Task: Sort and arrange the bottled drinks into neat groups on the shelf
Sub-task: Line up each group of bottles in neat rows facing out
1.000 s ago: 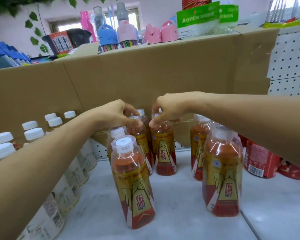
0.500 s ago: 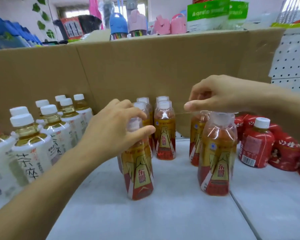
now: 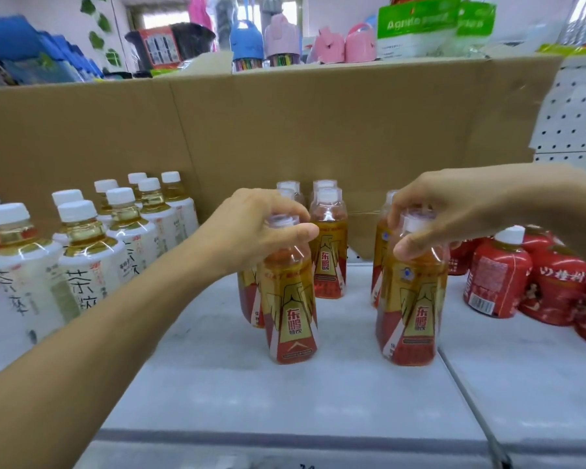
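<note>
Several gold-and-red energy drink bottles stand on the white shelf [image 3: 318,407]. My left hand [image 3: 261,228] grips the neck of the front left gold-red bottle [image 3: 290,309], with another partly hidden behind it. My right hand [image 3: 433,214] grips the cap of the front right gold-red bottle [image 3: 411,313], which stands before one more. Further gold-red bottles [image 3: 328,252] stand at the back against the cardboard. White-labelled tea bottles [image 3: 82,265] are grouped at the left. Red bottles [image 3: 498,275] are grouped at the right.
A tall cardboard sheet [image 3: 285,130] forms the back wall. White pegboard [image 3: 575,123] shows at the right. Above the cardboard sit pink and blue containers [image 3: 281,38] and green packets [image 3: 420,25]. A seam [image 3: 467,394] divides the shelf boards at the right.
My right hand has dropped from above onto the front right bottle's cap. My left hand stays closed on the front left bottle. The view has pulled back slightly.
</note>
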